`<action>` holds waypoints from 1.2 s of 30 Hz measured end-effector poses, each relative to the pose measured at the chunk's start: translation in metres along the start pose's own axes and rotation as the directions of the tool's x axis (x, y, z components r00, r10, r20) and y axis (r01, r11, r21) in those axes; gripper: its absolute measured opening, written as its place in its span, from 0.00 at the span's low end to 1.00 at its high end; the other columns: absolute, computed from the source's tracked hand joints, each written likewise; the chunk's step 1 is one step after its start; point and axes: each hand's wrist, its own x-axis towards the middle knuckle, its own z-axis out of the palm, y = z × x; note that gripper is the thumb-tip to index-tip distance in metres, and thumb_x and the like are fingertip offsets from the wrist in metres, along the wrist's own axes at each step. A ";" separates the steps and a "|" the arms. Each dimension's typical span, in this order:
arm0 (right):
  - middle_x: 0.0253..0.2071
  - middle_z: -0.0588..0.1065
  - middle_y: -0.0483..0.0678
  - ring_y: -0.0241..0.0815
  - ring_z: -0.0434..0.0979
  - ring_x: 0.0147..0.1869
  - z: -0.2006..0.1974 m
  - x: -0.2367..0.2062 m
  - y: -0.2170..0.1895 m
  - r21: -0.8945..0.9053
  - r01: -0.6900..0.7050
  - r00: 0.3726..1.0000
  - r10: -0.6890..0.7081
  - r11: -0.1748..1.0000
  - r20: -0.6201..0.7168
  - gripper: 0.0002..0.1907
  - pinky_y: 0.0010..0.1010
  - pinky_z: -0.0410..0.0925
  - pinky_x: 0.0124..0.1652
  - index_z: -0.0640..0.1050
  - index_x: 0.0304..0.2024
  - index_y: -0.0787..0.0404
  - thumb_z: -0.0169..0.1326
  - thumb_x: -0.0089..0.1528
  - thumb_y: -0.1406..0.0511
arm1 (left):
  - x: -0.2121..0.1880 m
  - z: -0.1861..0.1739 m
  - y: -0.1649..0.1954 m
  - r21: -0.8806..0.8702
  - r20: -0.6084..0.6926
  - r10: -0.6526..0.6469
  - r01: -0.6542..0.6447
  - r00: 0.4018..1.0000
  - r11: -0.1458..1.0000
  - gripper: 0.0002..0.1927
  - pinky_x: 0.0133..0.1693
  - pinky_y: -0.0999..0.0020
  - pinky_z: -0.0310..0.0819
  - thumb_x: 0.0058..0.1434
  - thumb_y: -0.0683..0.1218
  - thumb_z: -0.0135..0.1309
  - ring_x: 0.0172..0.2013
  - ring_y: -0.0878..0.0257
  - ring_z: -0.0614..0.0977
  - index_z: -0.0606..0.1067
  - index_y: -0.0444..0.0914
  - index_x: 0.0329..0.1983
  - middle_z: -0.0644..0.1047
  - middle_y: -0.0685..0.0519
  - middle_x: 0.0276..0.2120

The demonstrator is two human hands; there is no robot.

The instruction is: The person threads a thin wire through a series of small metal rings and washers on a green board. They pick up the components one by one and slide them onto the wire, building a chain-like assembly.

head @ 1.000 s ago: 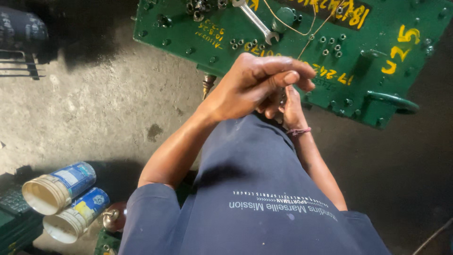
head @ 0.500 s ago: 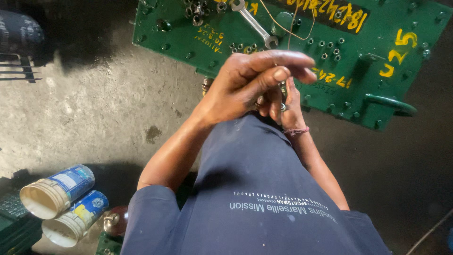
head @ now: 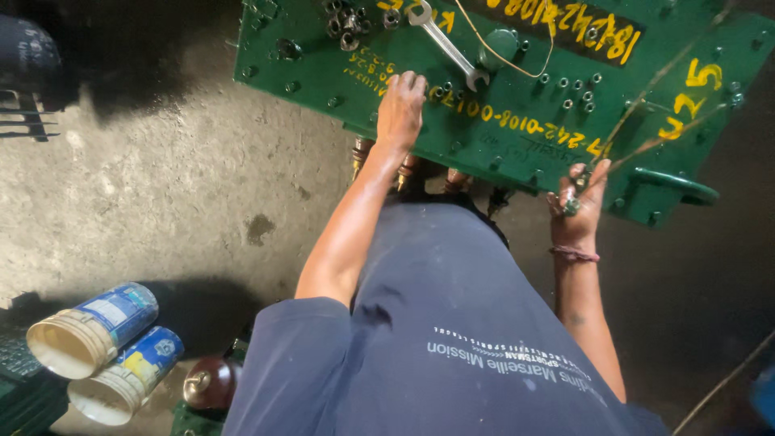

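Note:
A green metal cover plate (head: pixel 517 137) with yellow painted markings, bolt holes and a side handle (head: pixel 674 184) lies in front of me. My left hand (head: pixel 401 109) rests palm down on its near edge, fingers together, next to small bolts. A silver open-ended spanner (head: pixel 446 45) lies on the plate just beyond that hand. My right hand (head: pixel 578 211) is at the plate's near right edge, pinched on a small metal bolt (head: pixel 580 181), with a ring on one finger and a band at the wrist. A pile of nuts (head: pixel 347 20) sits at the plate's far left.
A thin yellowish wire (head: pixel 539 58) loops over the plate. Copper-coloured terminals (head: pixel 361 153) stick out under the plate's near edge. Two tipped tins (head: pixel 97 327) lie on the concrete floor at lower left, beside a round brown insulator (head: pixel 208 382). A dark container (head: pixel 28 56) stands at upper left.
My hands were clasped together over the plate's edge. They have parted: the left reached forward onto the plate, the right moved right and now holds the small bolt alone.

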 end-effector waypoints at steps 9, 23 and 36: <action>0.18 0.59 0.32 0.26 0.51 0.16 0.002 -0.012 0.011 -0.007 -0.022 0.995 0.021 1.000 -0.099 0.26 0.20 0.49 0.21 0.71 0.39 0.47 0.42 0.71 0.37 | -0.003 -0.011 -0.022 -0.101 -0.134 0.161 -0.175 0.978 0.979 0.17 0.50 0.54 0.73 0.51 0.32 0.49 0.49 0.41 0.76 0.74 0.33 0.45 0.76 0.40 0.50; 0.20 0.59 0.33 0.27 0.53 0.18 0.011 -0.014 0.011 -0.062 0.011 0.997 -0.016 0.998 -0.076 0.26 0.21 0.53 0.24 0.71 0.39 0.48 0.41 0.72 0.38 | -0.004 -0.016 -0.042 -0.123 -0.101 0.023 -0.036 0.995 0.992 0.07 0.38 0.53 0.73 0.55 0.38 0.59 0.38 0.46 0.78 0.74 0.39 0.35 0.74 0.46 0.34; 0.20 0.61 0.33 0.26 0.54 0.18 0.007 -0.021 0.018 -0.016 -0.001 0.996 0.000 1.000 -0.093 0.25 0.20 0.50 0.23 0.71 0.39 0.49 0.44 0.72 0.39 | -0.009 -0.014 -0.030 -0.219 -0.237 0.026 -0.080 0.971 0.972 0.10 0.45 0.55 0.77 0.57 0.32 0.49 0.44 0.44 0.80 0.74 0.33 0.41 0.78 0.44 0.43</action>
